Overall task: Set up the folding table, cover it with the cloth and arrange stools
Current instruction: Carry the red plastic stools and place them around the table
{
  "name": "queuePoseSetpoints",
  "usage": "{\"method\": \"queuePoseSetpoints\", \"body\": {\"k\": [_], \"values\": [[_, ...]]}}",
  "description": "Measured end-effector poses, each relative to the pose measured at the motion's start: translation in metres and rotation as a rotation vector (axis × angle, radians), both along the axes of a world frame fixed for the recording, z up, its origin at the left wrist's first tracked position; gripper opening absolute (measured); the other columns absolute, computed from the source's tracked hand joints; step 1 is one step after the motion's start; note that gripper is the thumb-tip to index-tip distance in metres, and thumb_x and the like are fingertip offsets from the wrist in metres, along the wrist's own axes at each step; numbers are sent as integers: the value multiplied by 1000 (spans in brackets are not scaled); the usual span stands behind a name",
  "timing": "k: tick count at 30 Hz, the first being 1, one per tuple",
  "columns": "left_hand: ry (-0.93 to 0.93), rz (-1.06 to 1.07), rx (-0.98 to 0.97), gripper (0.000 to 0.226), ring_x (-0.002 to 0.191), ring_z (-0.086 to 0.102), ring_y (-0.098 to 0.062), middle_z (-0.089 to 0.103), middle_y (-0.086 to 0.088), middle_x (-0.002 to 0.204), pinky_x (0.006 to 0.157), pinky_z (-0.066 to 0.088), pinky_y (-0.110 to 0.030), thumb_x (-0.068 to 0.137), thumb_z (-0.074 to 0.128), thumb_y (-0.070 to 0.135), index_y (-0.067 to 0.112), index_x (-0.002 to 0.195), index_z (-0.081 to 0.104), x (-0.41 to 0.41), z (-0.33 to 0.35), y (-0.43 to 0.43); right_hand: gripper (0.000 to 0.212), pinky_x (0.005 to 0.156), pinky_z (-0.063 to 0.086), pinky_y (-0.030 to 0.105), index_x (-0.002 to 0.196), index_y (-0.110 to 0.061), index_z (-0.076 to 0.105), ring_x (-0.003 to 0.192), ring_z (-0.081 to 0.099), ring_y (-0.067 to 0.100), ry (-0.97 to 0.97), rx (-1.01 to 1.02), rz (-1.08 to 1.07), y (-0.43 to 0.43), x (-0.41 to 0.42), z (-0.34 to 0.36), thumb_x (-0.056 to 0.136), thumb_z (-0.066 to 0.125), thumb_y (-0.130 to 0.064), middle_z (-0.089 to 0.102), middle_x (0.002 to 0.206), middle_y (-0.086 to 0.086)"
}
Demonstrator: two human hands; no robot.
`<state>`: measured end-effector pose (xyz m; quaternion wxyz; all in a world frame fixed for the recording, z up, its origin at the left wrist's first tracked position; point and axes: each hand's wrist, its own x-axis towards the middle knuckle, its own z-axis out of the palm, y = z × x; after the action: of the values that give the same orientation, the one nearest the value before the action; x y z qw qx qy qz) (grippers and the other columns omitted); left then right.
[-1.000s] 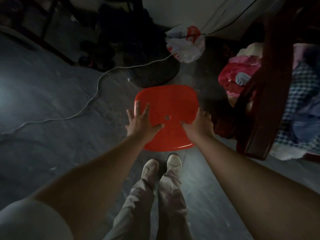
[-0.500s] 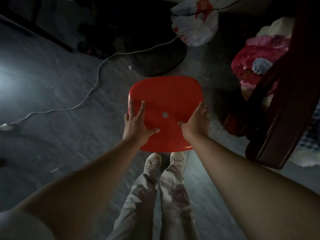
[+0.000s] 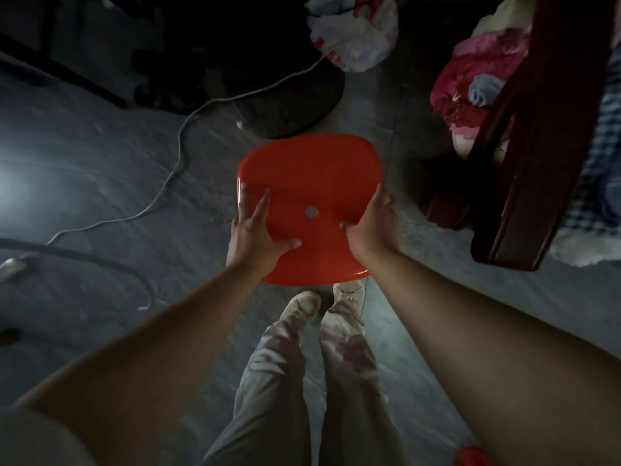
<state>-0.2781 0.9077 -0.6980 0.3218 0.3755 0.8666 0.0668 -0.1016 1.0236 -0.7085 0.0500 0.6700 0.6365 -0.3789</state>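
Red plastic stool, seen from above, at the centre of the view over a grey floor; its rounded square seat has a small round hole near the middle. Whether its legs touch the floor cannot be told, as the seat hides them. The left hand lies on the seat's near left part, fingers spread toward the left edge and thumb pointing right. The right hand clasps the seat's right edge, thumb on top, fingers curled over the rim. Just near of the seat, two pale shoes and light trousers of the person stand on the floor. A white cable runs across the floor to the far left of the stool. Beyond the stool lie a dark round object and a white-and-red plastic bag. To the right, a dark red wooden frame rises beside pink and checked cloth.
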Motion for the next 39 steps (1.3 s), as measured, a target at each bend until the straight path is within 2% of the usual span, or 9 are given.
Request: {"method": "queuePoseSetpoints", "body": {"k": [8, 12, 18, 24, 28, 34, 39], "values": [[-30, -127, 13, 120, 143, 31, -39, -18, 16, 166, 105, 44, -53, 66, 84, 60, 43, 159, 9, 14, 99, -63, 102, 114, 34, 49, 155, -11, 9, 141, 34, 37, 30, 20, -123, -84, 25, 103, 80, 78, -21, 28, 155, 21], [-68, -243, 47, 118, 146, 24, -40, -20, 16, 166, 107, 42, -54, 70, 83, 58, 42, 158, 7, 21, 158, -95, 100, 109, 41, 44, 154, -12, 13, 133, 44, 37, 13, 60, -246, -132, 41, 168, 79, 78, -19, 35, 150, 20], [-92, -460, 97, 114, 152, 14, -39, -19, 9, 167, 113, 37, -57, 73, 84, 51, 37, 160, 13, 41, 220, -129, 99, 109, 39, 41, 154, -7, 13, 133, 43, 39, -15, 80, -418, -205, 76, 240, 78, 76, -17, 33, 151, 24], [-81, -670, 150, 114, 153, 14, -35, -18, 9, 167, 117, 34, -50, 68, 88, 48, 33, 159, 22, 87, 245, -157, 99, 107, 41, 40, 152, -9, 23, 131, 45, 36, 56, 114, -695, -285, 125, 265, 73, 82, -23, 41, 147, 19], [-81, -819, 151, 115, 153, 13, -32, -18, 12, 167, 120, 30, -47, 66, 90, 46, 34, 158, 24, 131, 251, -185, 99, 106, 43, 41, 153, -9, 22, 131, 46, 35, 101, 116, -878, -352, 164, 271, 75, 81, -21, 40, 148, 19], [-49, -1039, 181, 116, 154, 13, -32, -20, 12, 166, 117, 34, -52, 65, 90, 49, 35, 158, 23, 204, 256, -270, 97, 105, 40, 37, 152, -10, 24, 129, 47, 34, 106, 163, -1076, -481, 220, 278, 75, 82, -22, 40, 147, 17], [-99, -1183, 178, 116, 154, 12, -30, -14, 5, 169, 120, 29, -48, 62, 93, 44, 31, 158, 29, 264, 265, -354, 91, 105, 43, 41, 147, -8, 30, 126, 49, 36, 47, 167, -1208, -595, 262, 291, 75, 82, -25, 46, 141, 18]]}}
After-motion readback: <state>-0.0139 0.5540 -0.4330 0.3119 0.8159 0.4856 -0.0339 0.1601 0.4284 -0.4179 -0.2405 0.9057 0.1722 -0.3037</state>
